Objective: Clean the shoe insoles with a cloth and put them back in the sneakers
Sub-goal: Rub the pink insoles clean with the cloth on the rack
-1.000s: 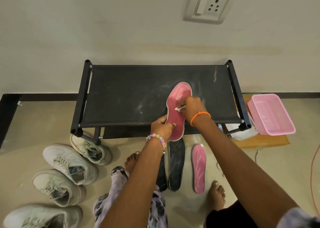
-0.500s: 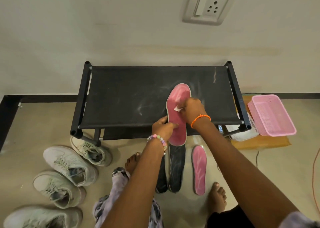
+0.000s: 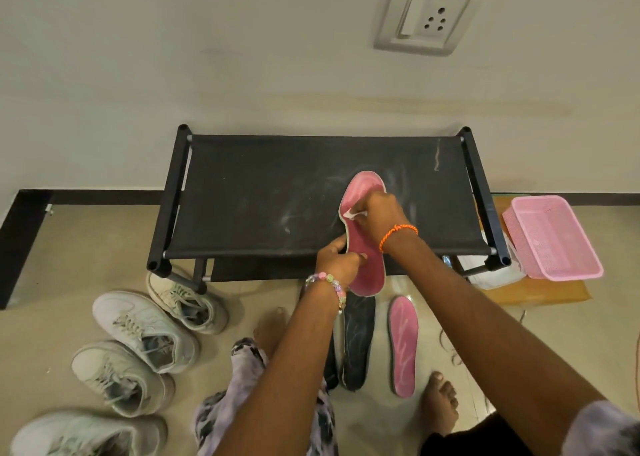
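Wiping step: left hand (image 3: 337, 259) pinches pink insole (image 3: 363, 247) over rack (image 3: 263, 195); right hand (image 3: 379, 213) fingers clamp cloth (image 3: 350, 214). Next, probably: wipe heelward.

Evenly and softly lit, fairly bright, source unseen. Faint shadows under the rack (image 3: 259, 213) and beside the sneakers (image 3: 145, 331). No glare. Wide-angle bending at the edges, skirting (image 3: 104, 197) bowed. Slight softness throughout, arms nearest the camera blurred.
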